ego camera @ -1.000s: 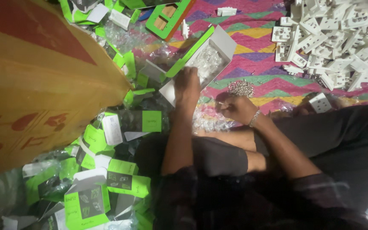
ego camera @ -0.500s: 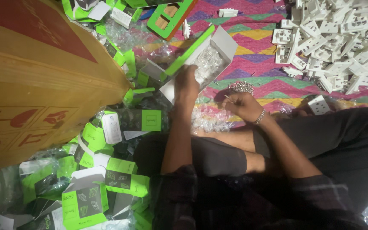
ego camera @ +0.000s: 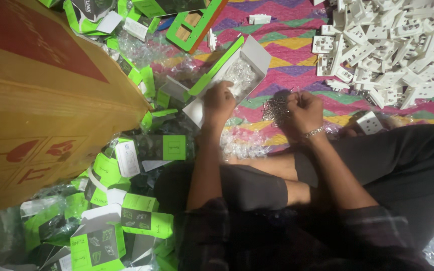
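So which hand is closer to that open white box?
Left. The left hand rests on the open white box, while the right hand sits apart, beside the pile of small screws.

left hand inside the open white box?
Yes: the left hand rests in the open white box, against the clear plastic wrap inside it.

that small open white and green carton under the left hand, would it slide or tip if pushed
The small open white and green cardboard carton looks light and thin-walled, so it would probably slide on the colourful woven mat. Its raised flap could buckle. The left hand resting at its edge probably steadies it.
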